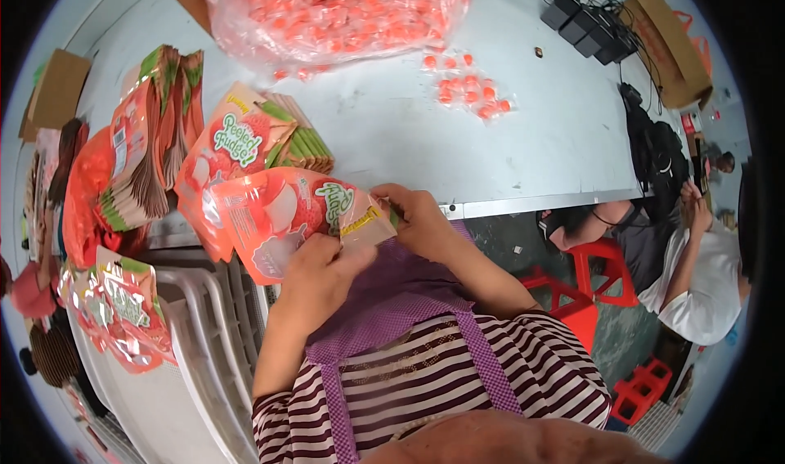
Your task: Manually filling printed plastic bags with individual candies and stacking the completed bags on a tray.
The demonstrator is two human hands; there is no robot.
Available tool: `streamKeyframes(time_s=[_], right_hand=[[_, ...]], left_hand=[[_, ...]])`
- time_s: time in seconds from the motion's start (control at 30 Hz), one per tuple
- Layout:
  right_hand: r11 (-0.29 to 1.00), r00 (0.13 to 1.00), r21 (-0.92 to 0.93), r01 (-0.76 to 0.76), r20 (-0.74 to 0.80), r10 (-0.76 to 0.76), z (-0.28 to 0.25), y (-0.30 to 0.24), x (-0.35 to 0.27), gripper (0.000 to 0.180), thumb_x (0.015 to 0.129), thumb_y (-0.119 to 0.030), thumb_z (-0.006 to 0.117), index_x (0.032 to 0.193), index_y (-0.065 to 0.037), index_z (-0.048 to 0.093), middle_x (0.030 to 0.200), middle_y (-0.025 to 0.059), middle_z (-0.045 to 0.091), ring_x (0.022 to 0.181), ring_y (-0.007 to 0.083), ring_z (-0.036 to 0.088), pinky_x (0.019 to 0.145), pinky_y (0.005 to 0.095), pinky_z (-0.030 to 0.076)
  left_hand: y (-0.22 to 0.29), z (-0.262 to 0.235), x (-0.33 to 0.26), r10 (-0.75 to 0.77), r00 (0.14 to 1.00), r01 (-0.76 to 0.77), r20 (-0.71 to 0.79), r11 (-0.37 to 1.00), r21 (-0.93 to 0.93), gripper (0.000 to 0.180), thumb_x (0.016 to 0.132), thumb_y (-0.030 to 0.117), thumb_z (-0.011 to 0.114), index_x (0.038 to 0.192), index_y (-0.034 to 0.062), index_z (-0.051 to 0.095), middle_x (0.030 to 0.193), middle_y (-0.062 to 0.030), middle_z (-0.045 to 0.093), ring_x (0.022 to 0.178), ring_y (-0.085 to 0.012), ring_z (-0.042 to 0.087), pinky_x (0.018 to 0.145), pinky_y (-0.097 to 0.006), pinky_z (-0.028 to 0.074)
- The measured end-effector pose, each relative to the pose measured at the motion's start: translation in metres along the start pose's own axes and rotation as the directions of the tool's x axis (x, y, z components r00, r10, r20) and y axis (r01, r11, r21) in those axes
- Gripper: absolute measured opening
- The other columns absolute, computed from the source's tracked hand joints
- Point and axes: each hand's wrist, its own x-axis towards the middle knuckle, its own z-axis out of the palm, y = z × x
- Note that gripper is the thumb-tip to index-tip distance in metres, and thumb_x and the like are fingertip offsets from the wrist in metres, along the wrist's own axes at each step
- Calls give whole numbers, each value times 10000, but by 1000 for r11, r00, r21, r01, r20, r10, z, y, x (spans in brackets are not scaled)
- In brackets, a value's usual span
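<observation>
Both hands hold one pink glossy stand-up pouch (282, 219) above the near edge of the grey table (523, 137). The left hand (315, 272) pinches its top strip, thumb over fingers; the right hand (417, 219) curls closed on the same end. The pouch looks light, limp and slick, likely best gripped at the stiffer sealed top. A stack of matching pouches (245, 141) lies just beyond

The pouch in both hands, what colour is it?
Mostly red-pink pouch with a pale fruit picture and green lettering, seen in the head view.
</observation>
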Motion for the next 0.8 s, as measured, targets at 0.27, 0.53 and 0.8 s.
streamKeyframes(time_s=[0.27,0.53,0.8], right_hand=[[989,964,-118,-90,240,117,-13,-10,-3,331,780,-111,516,1093,-32,589,756,200,620,692,358,612,656,389,486],[995,1000,-96,-17,14,19,-36,18,5,362,806,-195,644,1133,-52,582,952,159,625,840,294,598,767,348,472],[594,832,-727,-344,-529,-164,-148,92,52,654,764,-242,697,1285,33,413,1140,182,528,1053,329,458,951,409,349]], left_hand=[[0,-15,14,1,950,-51,312,987,151,244,689,85,712,919,44,644,921,-121,551,884,-290,551,733,-378,457],[-34,18,30,187,980,-177,-68,976,129,147,762,27,639,893,-16,588,1284,-221,480,1162,-363,491,943,-397,422],[-69,56,35,-15,975,21,-223,999,25,43,818,-33,539,831,-50,501,1238,-245,523,1138,-408,503,935,-416,421]])
